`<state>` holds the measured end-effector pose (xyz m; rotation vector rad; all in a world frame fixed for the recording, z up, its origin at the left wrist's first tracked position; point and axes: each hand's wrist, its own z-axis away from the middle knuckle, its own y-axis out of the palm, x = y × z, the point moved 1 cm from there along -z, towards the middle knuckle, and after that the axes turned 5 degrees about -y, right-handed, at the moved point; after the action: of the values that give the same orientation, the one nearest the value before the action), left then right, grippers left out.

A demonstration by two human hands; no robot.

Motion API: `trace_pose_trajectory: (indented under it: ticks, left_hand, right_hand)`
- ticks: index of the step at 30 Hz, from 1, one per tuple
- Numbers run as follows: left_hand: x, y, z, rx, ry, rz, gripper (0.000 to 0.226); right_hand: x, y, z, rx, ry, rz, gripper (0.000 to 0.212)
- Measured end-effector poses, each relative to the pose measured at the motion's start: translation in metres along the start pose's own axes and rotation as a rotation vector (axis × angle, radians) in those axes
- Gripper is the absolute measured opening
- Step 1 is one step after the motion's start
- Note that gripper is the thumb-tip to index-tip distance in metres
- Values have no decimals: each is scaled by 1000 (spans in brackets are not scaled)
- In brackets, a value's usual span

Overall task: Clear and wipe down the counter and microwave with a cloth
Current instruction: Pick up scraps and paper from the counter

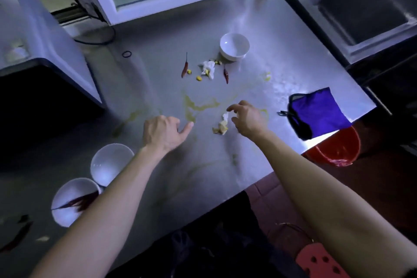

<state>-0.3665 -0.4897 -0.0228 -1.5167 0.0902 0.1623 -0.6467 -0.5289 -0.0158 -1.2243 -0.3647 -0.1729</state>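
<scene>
Nearest, at the left of the table [203,171], stand two white bowls [110,163]; one of them holds red chillies [77,202]. The left hand [163,132] is over the table with relaxed fingers and holds nothing. The right hand [247,118] has its fingers loosely bent just beside a crumpled tissue [222,125] and grips nothing. The blue cloth [318,111] lies at the right edge of the table, apart from both hands. Farther are yellow smears [194,106], two loose chillies [185,67], a second tissue [208,67] and a white bowl [234,46].
</scene>
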Motion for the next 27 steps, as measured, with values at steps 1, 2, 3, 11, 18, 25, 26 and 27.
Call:
trace_pose_trajectory:
  ticks: [1, 2, 3, 11, 18, 25, 26, 27]
  left_hand:
    - [-3, 5, -4, 4, -20, 0, 69]
    - [-6, 9, -7, 25, -37, 10, 65]
    - [-11, 15, -8, 57, -57, 26, 60]
    - [-93, 41, -12, 302, -83, 63, 47]
    - [-127, 61, -34, 354, -124, 9, 55]
    - [-121, 68, -36, 354, -164, 24, 48]
    - [-121, 68, -36, 355, -170, 26, 50]
    - [-122, 69, -35, 357, -174, 26, 52]
  right_hand:
    - [-7, 0, -16, 55, -46, 20, 42]
    - [-14, 1, -32, 116, -96, 42, 43]
    - [-19, 3, -45, 177, -150, 67, 42]
    - [-31, 13, -90, 357, -486, 115, 17]
    - [-53, -4, -93, 238, -492, -83, 12]
    - [-56, -11, -95, 237, -460, -209, 10]
    - [-56, -10, -95, 249, -458, -208, 9]
    - [-56, -9, -96, 264, -458, -202, 9]
